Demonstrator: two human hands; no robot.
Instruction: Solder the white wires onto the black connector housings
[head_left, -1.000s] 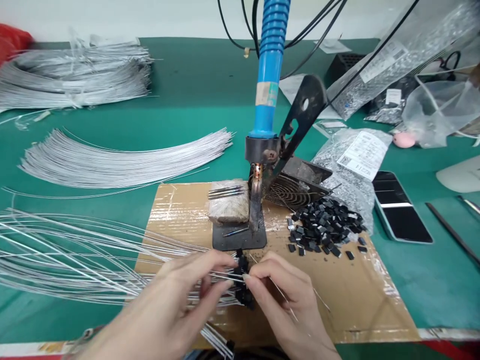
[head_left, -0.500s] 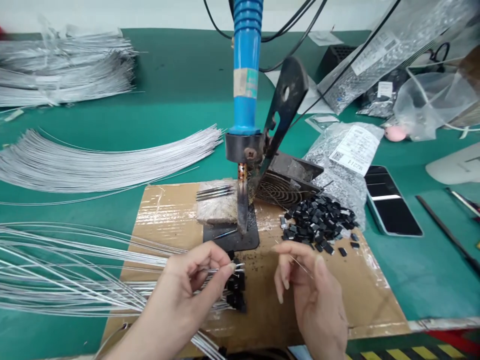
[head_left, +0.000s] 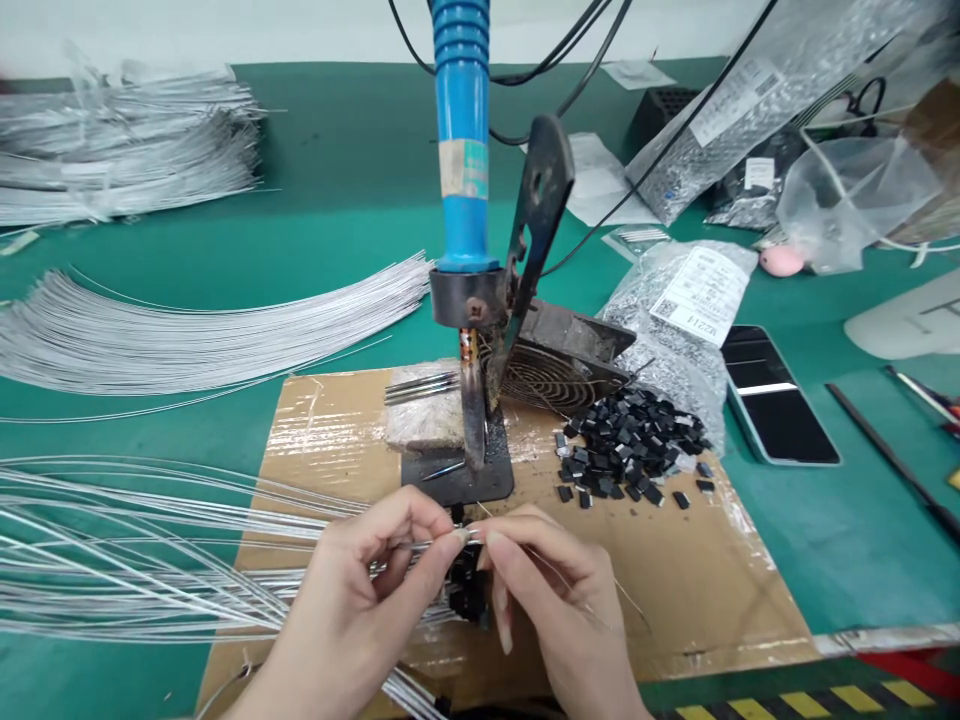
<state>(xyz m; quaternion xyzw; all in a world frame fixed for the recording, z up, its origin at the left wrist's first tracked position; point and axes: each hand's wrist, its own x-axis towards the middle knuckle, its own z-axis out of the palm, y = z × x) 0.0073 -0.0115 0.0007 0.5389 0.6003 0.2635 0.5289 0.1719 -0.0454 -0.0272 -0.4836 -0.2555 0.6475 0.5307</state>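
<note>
My left hand (head_left: pixel 367 600) is closed in a pinch on the end of a thin white wire (head_left: pixel 424 545), just below the soldering stand. My right hand (head_left: pixel 562 600) meets it there, thumb and forefinger pinched at the wire's tip. A fine strand of solder wire (head_left: pixel 631 600) runs through the right hand and sticks out on both sides. Under the fingertips lies a cluster of small black connectors (head_left: pixel 469 595), partly hidden. Loose white wires (head_left: pixel 150 560) stretch left from it. Above the hands, a blue-handled soldering iron (head_left: pixel 463 130) points downward in a black bracket (head_left: pixel 536 200).
Cardboard (head_left: pixel 675 590) covers the work spot. To the right are a pile of black parts (head_left: pixel 637 440), a fan (head_left: pixel 551 375), a phone (head_left: pixel 780 395) and a labelled bag (head_left: pixel 697 300). Wire bundles (head_left: pixel 225 330) lie at the left. Metal tips rest on a whitish block (head_left: pixel 424 420).
My right hand has moved left, from apart to touching the wire end at my left fingertips, and its fingers have closed there. The view has shifted slightly.
</note>
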